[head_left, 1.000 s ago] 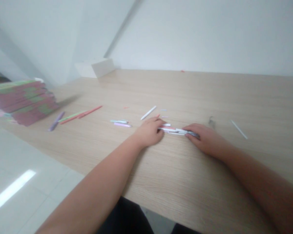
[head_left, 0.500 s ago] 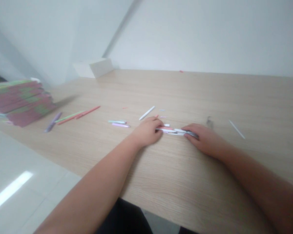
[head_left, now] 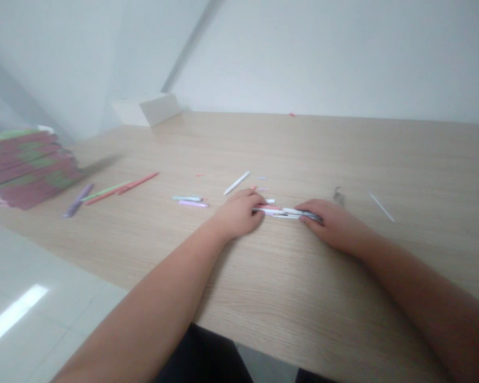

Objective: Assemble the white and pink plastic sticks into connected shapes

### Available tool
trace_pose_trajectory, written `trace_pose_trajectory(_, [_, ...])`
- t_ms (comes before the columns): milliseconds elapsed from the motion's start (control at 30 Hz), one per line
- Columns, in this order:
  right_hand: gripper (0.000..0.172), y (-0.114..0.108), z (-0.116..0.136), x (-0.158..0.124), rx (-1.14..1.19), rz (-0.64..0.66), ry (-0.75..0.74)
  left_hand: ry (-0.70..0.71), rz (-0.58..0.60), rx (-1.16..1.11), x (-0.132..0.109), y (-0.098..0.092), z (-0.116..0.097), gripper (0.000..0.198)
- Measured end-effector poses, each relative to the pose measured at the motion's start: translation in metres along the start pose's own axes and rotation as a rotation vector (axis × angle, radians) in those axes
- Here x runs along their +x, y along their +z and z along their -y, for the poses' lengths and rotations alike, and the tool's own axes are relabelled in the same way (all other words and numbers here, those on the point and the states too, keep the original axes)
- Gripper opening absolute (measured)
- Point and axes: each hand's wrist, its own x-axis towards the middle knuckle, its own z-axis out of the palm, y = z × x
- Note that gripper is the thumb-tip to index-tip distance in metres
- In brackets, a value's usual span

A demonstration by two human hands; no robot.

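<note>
A small bundle of pens (head_left: 284,212), white, pink and lilac, lies lengthwise between my two hands on the wooden table. My left hand (head_left: 242,213) is closed around its left end, with an orange-pink tip showing above the fingers. At the other end, my right hand (head_left: 326,221) grips the pens between thumb and fingers. Just behind my left hand lies a white pen (head_left: 237,182). To the left of that hand rest a lilac pen (head_left: 193,203) and a teal pen (head_left: 182,198). Blur hides how many pens each hand holds.
A thin white stick (head_left: 381,207) and a small dark clip-like thing (head_left: 337,194) lie to the right. Far left are red pens (head_left: 138,183), a purple pen (head_left: 78,200) and a pink-green stack (head_left: 27,167). A white box (head_left: 159,109) stands by the wall.
The view has shifted slightly, so everything sits a little further left. Both hands keep their hold on the pens, with hardly any visible movement.
</note>
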Motion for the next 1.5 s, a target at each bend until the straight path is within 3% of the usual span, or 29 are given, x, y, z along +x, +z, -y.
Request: trace_pose_trajectory(1500, [0.036,0.0007,-0.0083,0.0009,0.000,0.020,0.003,0.038,-0.018,-0.032,0.0028,0.0023,0.0058,0.030])
